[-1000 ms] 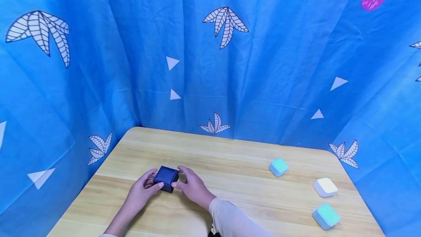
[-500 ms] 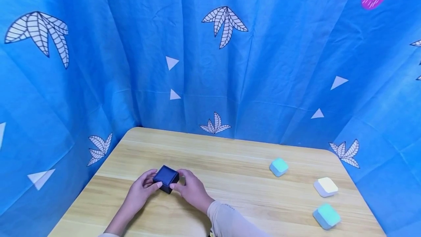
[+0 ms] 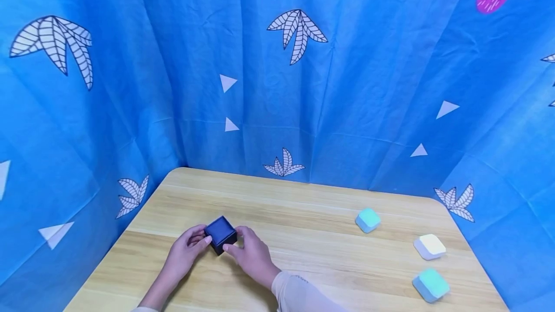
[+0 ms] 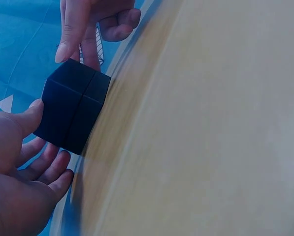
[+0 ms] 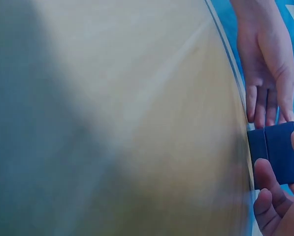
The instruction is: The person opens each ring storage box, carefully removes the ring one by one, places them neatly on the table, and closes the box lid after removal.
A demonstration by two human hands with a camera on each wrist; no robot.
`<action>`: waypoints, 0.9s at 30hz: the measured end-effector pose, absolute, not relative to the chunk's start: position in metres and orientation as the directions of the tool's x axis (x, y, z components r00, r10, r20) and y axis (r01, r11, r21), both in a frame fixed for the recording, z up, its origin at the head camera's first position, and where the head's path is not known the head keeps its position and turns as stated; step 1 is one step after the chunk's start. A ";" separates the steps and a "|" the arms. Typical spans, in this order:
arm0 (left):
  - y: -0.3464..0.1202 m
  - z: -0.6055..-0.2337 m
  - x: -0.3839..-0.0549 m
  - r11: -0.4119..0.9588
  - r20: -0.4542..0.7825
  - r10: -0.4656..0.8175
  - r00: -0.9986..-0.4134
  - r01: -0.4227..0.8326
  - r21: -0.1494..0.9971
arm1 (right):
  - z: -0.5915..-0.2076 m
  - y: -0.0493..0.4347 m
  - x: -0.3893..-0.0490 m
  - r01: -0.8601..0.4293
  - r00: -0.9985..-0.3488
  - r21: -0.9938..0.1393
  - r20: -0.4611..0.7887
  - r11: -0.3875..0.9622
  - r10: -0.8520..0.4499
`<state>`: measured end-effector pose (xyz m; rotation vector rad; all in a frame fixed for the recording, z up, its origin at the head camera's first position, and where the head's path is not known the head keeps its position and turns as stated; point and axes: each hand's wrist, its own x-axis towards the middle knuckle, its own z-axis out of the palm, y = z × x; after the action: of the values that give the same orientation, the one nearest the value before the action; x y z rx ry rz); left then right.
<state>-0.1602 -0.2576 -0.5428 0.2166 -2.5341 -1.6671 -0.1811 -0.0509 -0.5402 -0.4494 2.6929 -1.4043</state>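
A small dark blue, square box (image 3: 219,229) with a seam round its sides, like a jewellery box, sits at the left front of the table. My left hand (image 3: 183,253) holds its left side, thumb tip at the near top edge and fingers partly hidden behind it. On the other side my right hand (image 3: 257,257) grips the box, with the thumb on its near face and the fingers along its right. The left wrist view shows the closed box (image 4: 70,105) between both hands. In the right wrist view, the box (image 5: 282,155) is at the right edge.
Two turquoise blocks, one farther back (image 3: 367,220) and one nearer (image 3: 430,285), lie on the right of the wooden table (image 3: 321,249). Between them is a cream-topped white block (image 3: 429,246). A blue patterned curtain (image 3: 277,90) surrounds the table's back and sides.
The box has turned clockwise, as seen from above, between my hands. My right thumb has shifted slightly left and toward me with it. The blocks have stayed in place.
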 end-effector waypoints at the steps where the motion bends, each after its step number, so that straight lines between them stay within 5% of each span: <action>1: -0.257 -0.543 -0.160 0.394 0.008 -0.172 -0.985 -0.061 0.917 | -0.540 -0.051 -0.180 -0.220 -0.955 -0.814 0.067 0.538 -0.289; 27: -0.272 -0.537 -0.178 0.434 -0.003 -0.001 -1.000 -0.003 0.901 | -0.540 -0.051 -0.159 -0.158 -0.935 -0.919 0.021 0.361 -0.354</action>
<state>-0.1780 -0.2716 -0.5373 0.0038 -2.6611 -1.6728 -0.1589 -0.0510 -0.5397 -0.4637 2.4378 -1.6150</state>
